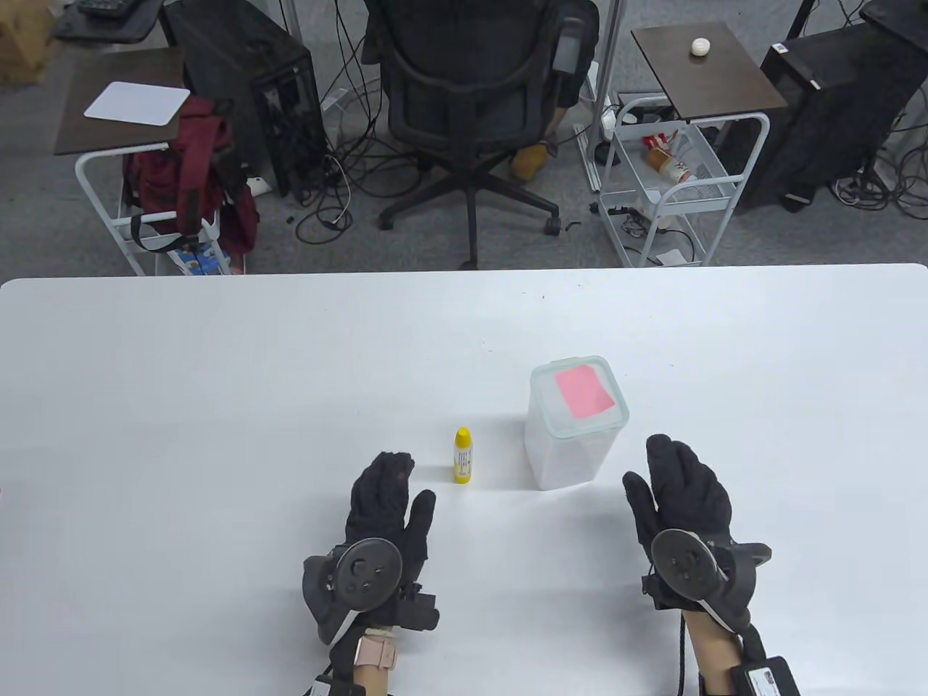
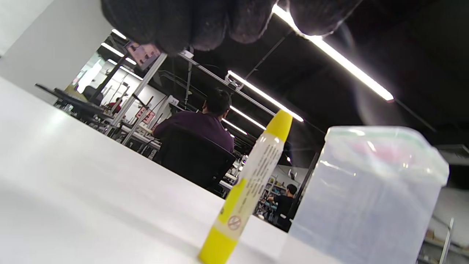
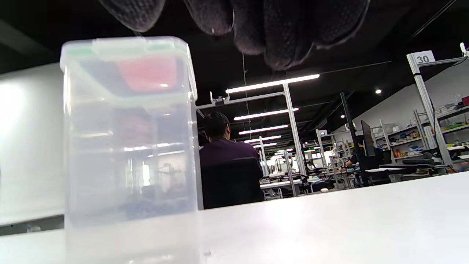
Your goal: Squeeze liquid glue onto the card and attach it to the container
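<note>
Table view: my left hand [image 1: 388, 500] lies flat on the white counter [image 1: 217, 406], fingers loose, holding nothing; my right hand [image 1: 681, 493] likewise, released, palm down, just right of the container [image 1: 573, 449]. Glue bottle [image 1: 462, 455], yellow, stands upright btwn my left hand and the container, apart from both. The pink card [image 1: 583, 391] sits flat on the container's lid. Left wrist view: my gloved fingertips [image 2: 190, 25] hang in at top, touching nothing; glue bottle [image 2: 249, 190] stands w/ cap on, container [image 2: 366, 198] beside it to the right. Right wrist view: container [image 3: 128, 146] close at left, pink card [image 3: 146, 75] showing thru the lid; fingertips [image 3: 278, 33] above, free.
</note>
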Demonstrator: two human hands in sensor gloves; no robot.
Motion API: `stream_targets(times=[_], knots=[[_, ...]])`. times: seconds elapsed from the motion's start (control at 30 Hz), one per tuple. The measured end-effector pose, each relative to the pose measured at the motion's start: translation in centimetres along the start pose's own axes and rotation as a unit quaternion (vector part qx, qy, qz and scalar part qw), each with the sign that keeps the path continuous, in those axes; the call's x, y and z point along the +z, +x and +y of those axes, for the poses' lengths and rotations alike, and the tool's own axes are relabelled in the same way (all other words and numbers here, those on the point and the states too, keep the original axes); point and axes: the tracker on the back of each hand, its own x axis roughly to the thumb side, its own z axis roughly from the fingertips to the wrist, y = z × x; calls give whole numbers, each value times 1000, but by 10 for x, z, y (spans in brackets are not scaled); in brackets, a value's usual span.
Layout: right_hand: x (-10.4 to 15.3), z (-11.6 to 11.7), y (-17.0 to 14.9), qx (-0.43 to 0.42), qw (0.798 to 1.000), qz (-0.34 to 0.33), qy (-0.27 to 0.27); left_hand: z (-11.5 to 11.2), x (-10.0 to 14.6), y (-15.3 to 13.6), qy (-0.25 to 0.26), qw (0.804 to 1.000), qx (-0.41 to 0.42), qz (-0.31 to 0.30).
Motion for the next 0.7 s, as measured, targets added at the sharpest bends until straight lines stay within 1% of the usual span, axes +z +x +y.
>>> stream_targets(times=[0.07, 0.17, 0.23, 0.33, 0.4, 0.47, 0.7], knots=[[3, 10, -1, 30, 999, -15, 39, -3, -1, 2, -18, 999, -47, -18], [4, 18, -3, 75, 994, -19, 80, -6, -1, 3, -52, 993, -97, -36], [5, 24, -5, 105, 987, -22, 118, -10, 0, 4, -101, 983, -148, -29], [7, 29, -8, 124, 982, -20, 142, -13, 1, 3, -141, 970, -196, -35], [7, 30, -10, 123, 981, -15, 150, -15, 2, 2, -161, 966, -201, -34], [8, 31, -11, 119, 981, -11, 155, -17, 3, 1, -169, 964, -203, -31], [9, 33, -10, 135, 977, -13, 163, -17, 5, -4, -173, 967, -188, -13]])
